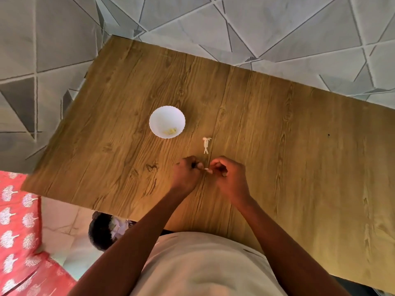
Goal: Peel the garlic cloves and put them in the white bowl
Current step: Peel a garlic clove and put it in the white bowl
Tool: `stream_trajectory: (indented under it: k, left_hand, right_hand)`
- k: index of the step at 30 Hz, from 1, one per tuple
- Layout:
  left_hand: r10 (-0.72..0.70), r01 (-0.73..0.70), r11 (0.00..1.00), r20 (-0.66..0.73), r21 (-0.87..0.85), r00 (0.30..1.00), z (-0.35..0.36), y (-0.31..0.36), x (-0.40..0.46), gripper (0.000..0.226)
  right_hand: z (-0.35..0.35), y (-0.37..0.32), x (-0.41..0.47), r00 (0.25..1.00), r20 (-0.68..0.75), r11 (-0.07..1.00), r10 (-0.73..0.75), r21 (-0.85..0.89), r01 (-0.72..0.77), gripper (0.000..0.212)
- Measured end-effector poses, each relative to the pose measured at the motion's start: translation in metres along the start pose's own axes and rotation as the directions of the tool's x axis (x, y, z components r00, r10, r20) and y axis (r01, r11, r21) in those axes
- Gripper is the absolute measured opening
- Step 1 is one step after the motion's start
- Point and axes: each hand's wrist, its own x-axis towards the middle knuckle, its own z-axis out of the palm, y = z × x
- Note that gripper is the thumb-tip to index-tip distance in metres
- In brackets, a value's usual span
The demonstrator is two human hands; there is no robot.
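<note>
Pinched between the fingertips of both your hands is a small garlic clove (207, 170), pale and partly hidden, held just above the table (277, 146) a little toward you from its middle. Your left hand (186, 174) curls its fingers in on the clove from nine o'clock, and your right hand (227, 175) does the same from three o'clock, thumb and forefinger closed on the clove's other end; how much skin is left on it is too small to tell. Just beyond your hands, at twelve o'clock, a thin scrap of papery peel (206, 144) lies on the wood, which suggests at least one clove has been stripped. Further out, at about eleven o'clock from your hands, stands the white bowl (167, 121), well apart from the clove, with a few yellowish peeled cloves (170, 131) resting against its near wall. So the job looks partly done: some cloves are in the bowl, this one is in the middle of peeling, and it will need carrying up and to the left once bare. No other unpeeled cloves show on the table, so this may be the last, though anything hidden inside your palms cannot be ruled out. Beyond the table's far edge runs a grey patterned floor (277, 28), and a red printed cloth (19, 231) sits at eight o'clock.
</note>
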Motion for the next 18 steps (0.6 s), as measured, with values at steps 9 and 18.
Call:
stream_trajectory:
  k: [9,18]
  left_hand:
    - [0.105,-0.069,0.988,-0.270,0.140,0.957,0.015,-0.018,-0.030,0.013]
    - [0.155,-0.143,0.987,-0.183,0.074,0.971,0.002,-0.024,-0.035,0.014]
  right_hand:
    - [-0.005,0.025,0.009,0.975,0.180,0.991,0.131,-0.002,-0.133,0.016]
    - [0.001,0.016,0.003,0.965,0.257,0.991,0.049,-0.131,-0.016,0.013]
